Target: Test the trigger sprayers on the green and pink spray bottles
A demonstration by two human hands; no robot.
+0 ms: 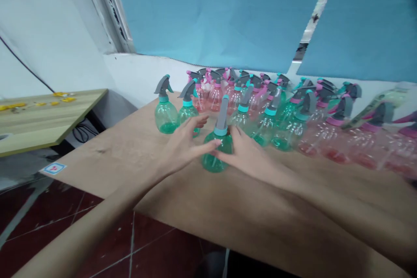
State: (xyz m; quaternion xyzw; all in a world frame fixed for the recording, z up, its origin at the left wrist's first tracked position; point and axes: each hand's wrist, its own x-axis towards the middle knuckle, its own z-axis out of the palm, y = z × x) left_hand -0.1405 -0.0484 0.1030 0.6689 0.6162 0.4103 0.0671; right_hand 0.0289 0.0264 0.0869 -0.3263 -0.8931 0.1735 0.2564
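Note:
A green spray bottle with a grey trigger head and a teal collar stands upright on the brown table, between my two hands. My right hand is on its right side, fingers curved behind the bottle and thumb across its front. On the left, my left hand has its fingers spread and its thumb tip at the bottle's front; its other fingers are off the bottle. Two more green spray bottles, one at the far left and one partly behind my left hand, stand beyond.
Several green bottles and pink bottles stand in rows along the back and right of the table. A second table with yellow pieces is at the left. Blue cloth covers the wall behind.

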